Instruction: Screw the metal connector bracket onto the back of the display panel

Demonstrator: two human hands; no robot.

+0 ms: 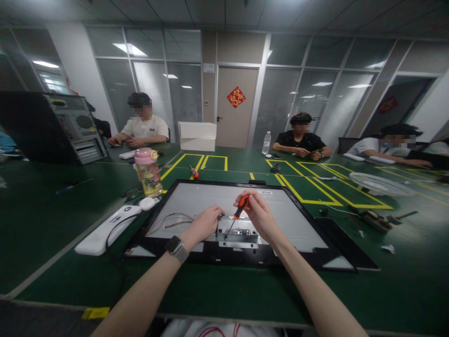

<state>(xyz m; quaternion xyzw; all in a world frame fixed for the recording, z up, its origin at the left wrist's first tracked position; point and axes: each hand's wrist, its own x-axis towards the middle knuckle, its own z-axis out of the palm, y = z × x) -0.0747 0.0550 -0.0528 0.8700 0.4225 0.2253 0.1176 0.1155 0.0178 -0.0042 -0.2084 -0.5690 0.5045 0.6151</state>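
Observation:
An open flat-screen monitor panel (287, 220) lies face down before me, its grey back framed in black. Near its front edge sits a metal bracket (242, 244) with a small circuit board in it. My right hand (261, 215) is closed round the orange and black handle of a screwdriver (241, 207). The screwdriver slants down to the left, its tip at the bracket's left part. My left hand (205, 224), with a watch on the wrist, has its fingers bent together at the bracket's upper left corner; what they pinch is hidden. Thin wires (171, 220) run left across the panel.
On the left are a white power strip (108, 229), a pink-lidded bottle (147, 173) and a computer case (52, 126). A white fan grille (380, 183) and a black flat piece (351, 243) lie right. Beyond are a white box (197, 135), a water bottle (267, 142) and several seated people.

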